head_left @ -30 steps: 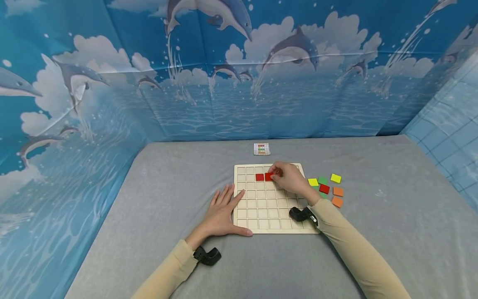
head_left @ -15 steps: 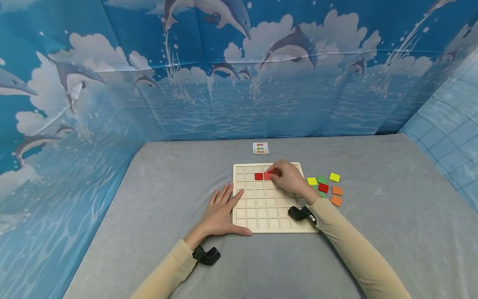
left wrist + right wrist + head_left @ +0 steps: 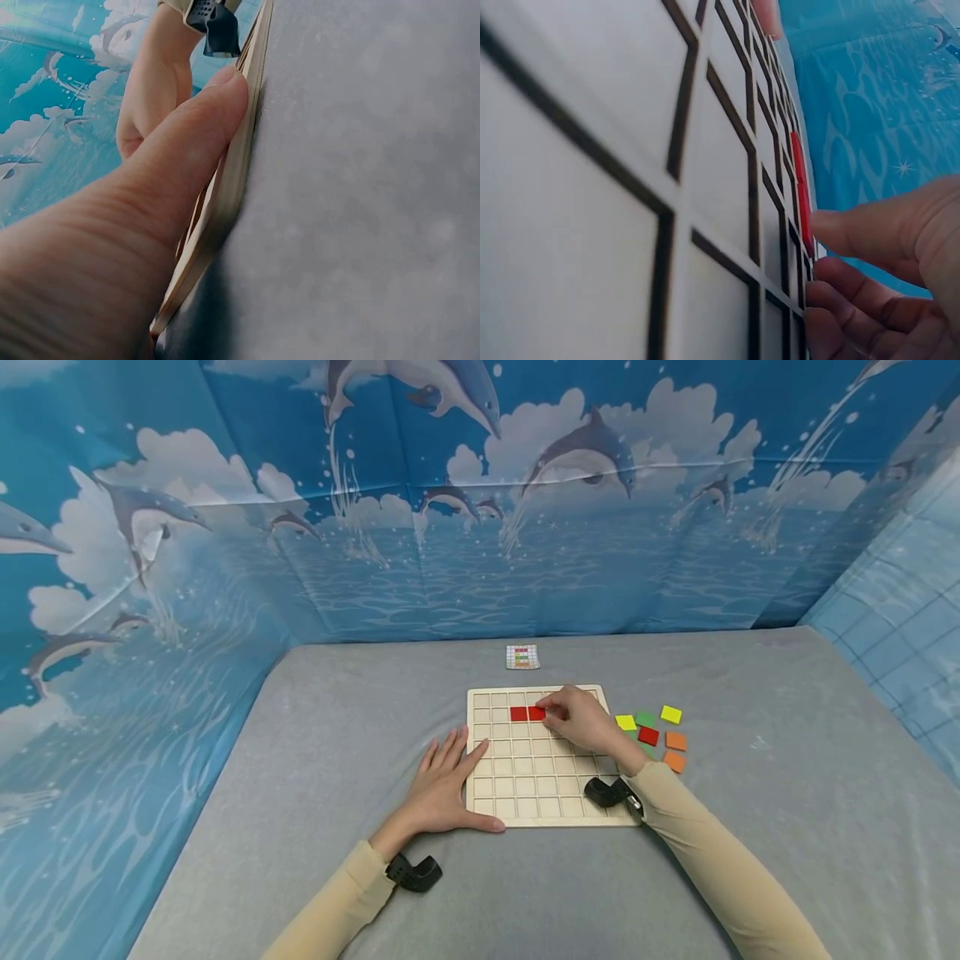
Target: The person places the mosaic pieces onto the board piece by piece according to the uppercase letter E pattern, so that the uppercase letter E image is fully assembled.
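My left hand lies with fingers spread at the left edge of a wooden grid board, thumb at its near left corner. In the left wrist view the thumb rests along the board's edge. My right hand is over the board's upper part, its thumb and fingers at the right end of a red square tile. That tile lies in a cell of the second row, beside another red tile. Seen from the right wrist, the thumb meets the red tile, and the other fingers are curled below it.
Loose tiles lie right of the board: yellow, green, red and orange. A small card with a coloured grid pattern lies beyond the board. Grey cloth covers the table, with a dolphin-print curtain behind.
The second red tile, paler half a second ago, now shows darker and lies in line with the first. My right wrist has shifted slightly right; my left hand stays in place.
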Demonstrator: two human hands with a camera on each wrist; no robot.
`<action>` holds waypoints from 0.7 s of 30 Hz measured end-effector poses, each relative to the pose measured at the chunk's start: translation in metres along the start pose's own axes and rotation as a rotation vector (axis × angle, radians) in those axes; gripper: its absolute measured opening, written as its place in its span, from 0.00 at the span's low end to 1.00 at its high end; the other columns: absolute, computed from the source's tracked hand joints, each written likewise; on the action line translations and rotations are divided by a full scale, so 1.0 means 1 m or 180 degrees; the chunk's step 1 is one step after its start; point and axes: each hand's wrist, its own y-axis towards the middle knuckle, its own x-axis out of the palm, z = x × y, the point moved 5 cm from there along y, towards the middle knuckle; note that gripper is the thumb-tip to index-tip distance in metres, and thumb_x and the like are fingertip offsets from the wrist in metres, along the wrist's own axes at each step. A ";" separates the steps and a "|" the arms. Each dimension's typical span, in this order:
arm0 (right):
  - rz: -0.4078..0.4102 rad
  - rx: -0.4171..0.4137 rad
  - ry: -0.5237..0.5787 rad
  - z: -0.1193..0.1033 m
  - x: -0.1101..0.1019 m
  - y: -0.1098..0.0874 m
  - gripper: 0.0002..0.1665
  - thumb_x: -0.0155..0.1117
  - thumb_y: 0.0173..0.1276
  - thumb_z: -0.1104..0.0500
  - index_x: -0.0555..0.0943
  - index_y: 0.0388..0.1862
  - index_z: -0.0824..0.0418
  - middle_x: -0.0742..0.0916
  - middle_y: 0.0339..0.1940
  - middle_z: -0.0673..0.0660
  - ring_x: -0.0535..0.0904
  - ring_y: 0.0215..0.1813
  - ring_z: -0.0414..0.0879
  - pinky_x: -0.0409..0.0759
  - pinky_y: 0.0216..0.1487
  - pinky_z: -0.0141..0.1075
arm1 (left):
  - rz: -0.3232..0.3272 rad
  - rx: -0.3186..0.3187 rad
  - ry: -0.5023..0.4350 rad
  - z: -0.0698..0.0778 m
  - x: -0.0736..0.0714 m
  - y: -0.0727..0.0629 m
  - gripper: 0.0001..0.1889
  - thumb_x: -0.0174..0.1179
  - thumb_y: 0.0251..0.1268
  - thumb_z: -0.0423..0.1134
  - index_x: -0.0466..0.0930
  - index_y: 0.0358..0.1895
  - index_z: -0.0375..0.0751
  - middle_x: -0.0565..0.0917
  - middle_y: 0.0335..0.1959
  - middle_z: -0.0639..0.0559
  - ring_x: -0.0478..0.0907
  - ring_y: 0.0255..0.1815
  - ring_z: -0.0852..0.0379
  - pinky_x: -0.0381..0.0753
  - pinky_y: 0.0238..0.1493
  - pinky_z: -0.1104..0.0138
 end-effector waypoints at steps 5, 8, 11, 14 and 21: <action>-0.0022 -0.0163 0.0215 0.000 -0.009 -0.013 0.15 0.63 0.66 0.64 0.81 0.52 0.66 0.82 0.42 0.58 0.77 0.39 0.49 0.76 0.40 0.43 | 0.0002 0.0009 -0.0010 0.000 -0.001 -0.001 0.61 0.61 0.39 0.77 0.46 0.77 0.51 0.39 0.76 0.43 0.32 0.75 0.49 0.32 0.70 0.51; 0.0004 -0.0153 0.0341 0.001 -0.019 -0.025 0.15 0.61 0.68 0.63 0.81 0.52 0.67 0.82 0.46 0.60 0.78 0.41 0.50 0.77 0.40 0.43 | 0.0015 0.0014 0.0017 -0.001 0.000 -0.001 0.61 0.61 0.38 0.77 0.46 0.77 0.52 0.39 0.76 0.43 0.32 0.75 0.49 0.32 0.70 0.52; 0.0074 -0.0100 0.0386 0.005 -0.030 -0.036 0.14 0.60 0.69 0.63 0.81 0.52 0.67 0.82 0.47 0.61 0.77 0.41 0.50 0.76 0.38 0.43 | 0.0022 0.0015 0.0033 -0.001 0.001 -0.001 0.62 0.61 0.38 0.77 0.46 0.77 0.51 0.39 0.76 0.44 0.32 0.75 0.49 0.32 0.70 0.52; 0.0202 0.0009 0.0241 0.011 -0.042 -0.047 0.13 0.61 0.69 0.63 0.82 0.50 0.66 0.83 0.44 0.59 0.77 0.40 0.50 0.76 0.36 0.43 | 0.0031 0.0022 0.0018 -0.001 0.000 -0.002 0.61 0.62 0.38 0.76 0.46 0.77 0.51 0.39 0.76 0.43 0.32 0.75 0.49 0.32 0.70 0.52; 0.0231 0.0209 -0.0060 0.032 -0.068 -0.075 0.08 0.63 0.68 0.59 0.84 0.41 0.62 0.84 0.38 0.55 0.78 0.36 0.48 0.75 0.33 0.42 | 0.0050 0.0038 0.0003 -0.002 0.000 -0.001 0.61 0.62 0.39 0.75 0.46 0.77 0.51 0.39 0.76 0.43 0.33 0.75 0.48 0.32 0.70 0.51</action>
